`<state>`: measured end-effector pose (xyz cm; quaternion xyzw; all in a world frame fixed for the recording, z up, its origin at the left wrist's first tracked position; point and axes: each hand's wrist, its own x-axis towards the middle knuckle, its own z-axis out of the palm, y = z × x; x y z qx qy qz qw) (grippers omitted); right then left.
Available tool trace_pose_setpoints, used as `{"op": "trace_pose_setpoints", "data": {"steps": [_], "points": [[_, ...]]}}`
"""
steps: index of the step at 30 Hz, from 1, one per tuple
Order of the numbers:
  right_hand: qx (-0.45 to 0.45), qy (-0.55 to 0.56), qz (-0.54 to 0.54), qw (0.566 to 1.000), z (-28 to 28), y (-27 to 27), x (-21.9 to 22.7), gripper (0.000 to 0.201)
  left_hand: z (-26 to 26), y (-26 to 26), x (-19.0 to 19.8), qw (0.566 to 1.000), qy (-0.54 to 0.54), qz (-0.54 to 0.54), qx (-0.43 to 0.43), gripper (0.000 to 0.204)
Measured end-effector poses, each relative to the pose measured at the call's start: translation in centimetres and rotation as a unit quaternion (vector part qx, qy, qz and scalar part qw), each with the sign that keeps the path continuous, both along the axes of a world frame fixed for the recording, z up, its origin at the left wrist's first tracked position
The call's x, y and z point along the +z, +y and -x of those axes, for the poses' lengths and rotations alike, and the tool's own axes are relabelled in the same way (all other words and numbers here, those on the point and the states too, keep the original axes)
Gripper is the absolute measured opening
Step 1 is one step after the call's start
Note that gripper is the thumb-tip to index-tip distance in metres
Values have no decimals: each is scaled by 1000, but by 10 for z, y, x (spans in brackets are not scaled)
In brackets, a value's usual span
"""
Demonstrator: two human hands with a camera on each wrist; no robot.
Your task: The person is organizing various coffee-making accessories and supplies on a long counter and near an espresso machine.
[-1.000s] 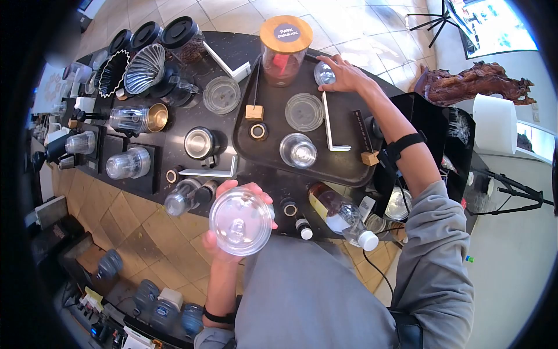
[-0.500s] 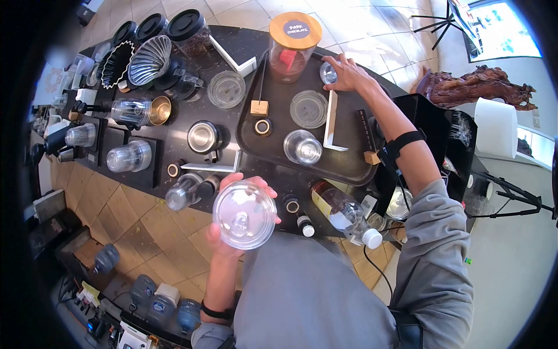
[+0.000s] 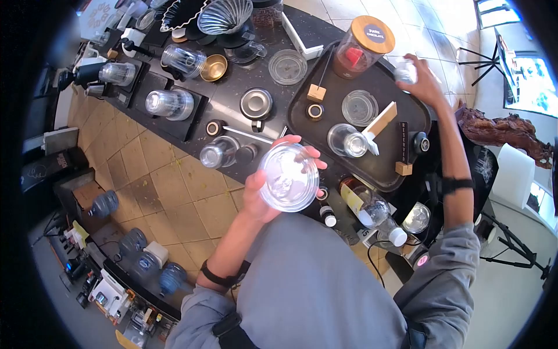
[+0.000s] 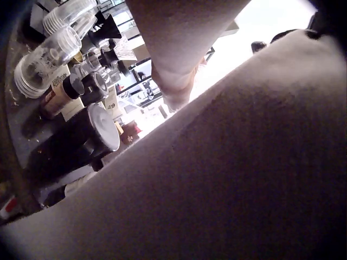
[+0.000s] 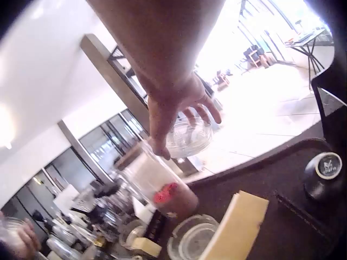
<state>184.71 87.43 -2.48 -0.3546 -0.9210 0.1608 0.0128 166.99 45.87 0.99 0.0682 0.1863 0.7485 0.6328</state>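
Observation:
In the head view, my left hand [image 3: 256,200] grips a clear round cup [image 3: 289,177] in front of my apron, its wide rim facing up and fingers wrapped round the side. Over the far right end of the dark tray [image 3: 343,157], my right hand [image 3: 427,84] holds a clear round glass dish [image 5: 191,140] by its rim. The right wrist view has the thumb on the near side and the fingers across the far side, the dish raised above the tray. Close by stands a wooden-lidded dark chocolate jar [image 3: 363,49].
The tray also bears a glass ashtray [image 3: 360,108], an upturned clear cup [image 3: 347,141], a tan-faced stand [image 3: 381,119] and a reserved sign [image 3: 403,145]. At the table's near edge lies a white-capped bottle [image 3: 372,209]. Stacked cups [image 3: 168,104] and a metal pitcher [image 3: 256,104] stand left.
My right hand has lifted the glass dish from the tray's back edge. My left hand still holds the cup. The head view has swung, and the tray's stand now shows its tan face.

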Motion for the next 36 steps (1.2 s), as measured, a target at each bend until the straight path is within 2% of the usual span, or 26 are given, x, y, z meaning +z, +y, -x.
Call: {"op": "trace_pose_setpoints", "data": {"steps": [1,3,5,7,8,9,11,15,17,20,22,24,27,29,33,36], "points": [[1,20,-10,1000,-4,-10,28,76,1,0,1,1000,-4,7,-4,88],[-9,64,44,997,1,-52,95,74,4,2,1,1000,2,-1,-8,89],[36,108,116,987,11,-108,156,75,6,5,6,1000,5,3,-26,90],[132,110,176,969,31,-175,202,78,6,11,15,999,-8,-12,-51,89],[199,101,167,960,41,-201,207,77,5,14,19,997,-21,-20,-71,89],[264,91,157,947,50,-224,212,77,3,15,24,996,-22,-26,-82,89],[273,74,149,948,57,-258,208,75,-2,14,33,997,-3,24,-67,95],[238,70,133,960,63,-277,204,75,3,13,45,994,11,25,-106,97],[222,47,177,958,65,-287,202,83,6,6,38,994,15,0,-105,91],[203,54,195,958,69,-298,196,85,11,-6,31,991,14,53,-124,85],[215,68,176,958,71,-303,189,85,16,-12,28,990,-34,59,-122,75],[224,80,161,958,74,-309,187,86,25,-15,33,988,-26,56,-141,73],[212,53,165,962,80,-316,186,90,34,-18,35,984,-10,53,-169,69],[140,69,212,965,85,-326,184,95,42,-21,36,982,-1,53,-183,69],[106,46,221,968,88,-337,179,103,45,-24,37,980,7,63,-187,69],[84,98,232,964,90,-348,171,106,47,-32,31,980,-13,53,-190,70]]}}
